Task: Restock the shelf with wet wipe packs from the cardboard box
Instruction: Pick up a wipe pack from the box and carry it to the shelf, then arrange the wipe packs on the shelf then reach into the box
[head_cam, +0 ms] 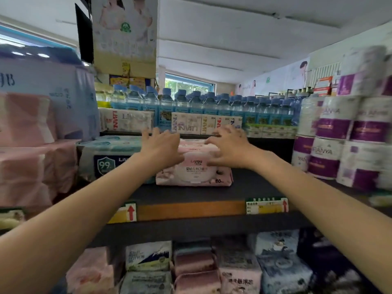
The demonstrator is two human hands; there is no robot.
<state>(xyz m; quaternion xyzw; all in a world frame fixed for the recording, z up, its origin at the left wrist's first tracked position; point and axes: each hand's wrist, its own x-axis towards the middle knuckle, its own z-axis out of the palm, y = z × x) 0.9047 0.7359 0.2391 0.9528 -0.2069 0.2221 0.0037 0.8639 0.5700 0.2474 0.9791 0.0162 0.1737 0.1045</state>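
Note:
A stack of pink wet wipe packs (194, 174) lies on the dark top shelf (250, 187), a little back from its front edge. My left hand (160, 148) rests against the stack's left upper side, fingers spread. On the stack's right upper side lies my right hand (230, 148), fingers also spread. Both hands touch the upper pack; neither wraps around it. Blue-and-white wet wipe packs (110, 155) sit directly left of the pink stack. The cardboard box is not in view.
Purple-and-white toilet roll packs (343, 141) stand at the shelf's right. Pink tissue packs (31, 162) are piled at the left. Water bottles (201, 105) and tissue boxes (191, 124) line the back. The lower shelf holds several tissue packs (212, 270). Price tags (267, 205) mark the shelf edge.

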